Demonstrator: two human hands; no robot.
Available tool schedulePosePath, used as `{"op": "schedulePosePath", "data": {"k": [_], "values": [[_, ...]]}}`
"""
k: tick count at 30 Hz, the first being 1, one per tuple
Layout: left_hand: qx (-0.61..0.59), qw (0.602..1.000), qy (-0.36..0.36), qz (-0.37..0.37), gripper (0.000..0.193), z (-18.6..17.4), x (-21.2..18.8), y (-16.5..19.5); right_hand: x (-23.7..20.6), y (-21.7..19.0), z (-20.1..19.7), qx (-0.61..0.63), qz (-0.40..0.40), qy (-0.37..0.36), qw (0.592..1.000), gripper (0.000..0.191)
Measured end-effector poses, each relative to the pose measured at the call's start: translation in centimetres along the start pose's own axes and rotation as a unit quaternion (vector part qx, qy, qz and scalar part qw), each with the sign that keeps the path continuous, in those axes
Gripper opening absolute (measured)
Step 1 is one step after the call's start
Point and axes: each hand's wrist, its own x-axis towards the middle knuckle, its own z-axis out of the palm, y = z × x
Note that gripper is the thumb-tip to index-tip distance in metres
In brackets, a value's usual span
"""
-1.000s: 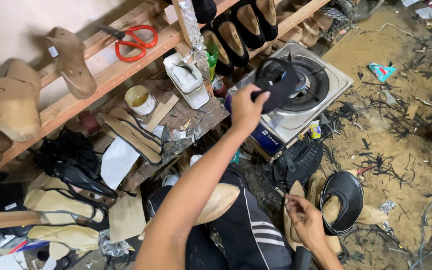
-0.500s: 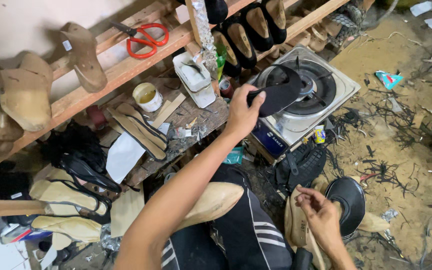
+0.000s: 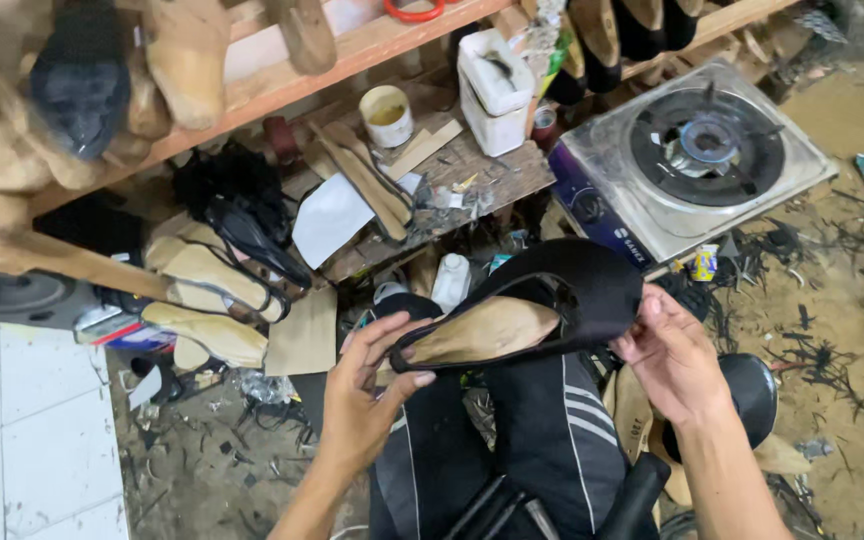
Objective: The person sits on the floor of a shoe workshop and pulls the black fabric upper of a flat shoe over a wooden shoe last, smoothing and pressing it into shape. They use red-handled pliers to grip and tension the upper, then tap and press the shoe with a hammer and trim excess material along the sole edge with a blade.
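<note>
1. Head view, the change: half a second ago the left hand held the black shoe upper over the gas stove [image 3: 704, 150]; now the shoe upper [image 3: 562, 295] sits over the lap on a tan shoe form [image 3: 482, 330], so it appears to have come off the burner and is in both hands.
2. Head view, hands: the left hand [image 3: 367, 385] pinches the heel end, fingers curled around the rim. The right hand [image 3: 672, 355] grips the toe end, closed on the black material.

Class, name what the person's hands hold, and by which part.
A black shoe upper on its last: left hand grips the heel end, right hand the toe end.
</note>
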Motion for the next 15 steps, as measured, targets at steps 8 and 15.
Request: {"op": "schedulePosePath", "data": {"k": [8,15], "values": [[0.068,0.987,0.048,0.138,0.045,1.1,-4.2,0.7,2.0,5.4,-2.7,-0.112,0.093,0.077,0.986,0.018],[0.090,0.984,0.038,0.150,0.041,1.3,-4.1,1.5,2.0,6.7,-5.4,-0.112,0.125,0.073,0.983,0.017]]}}
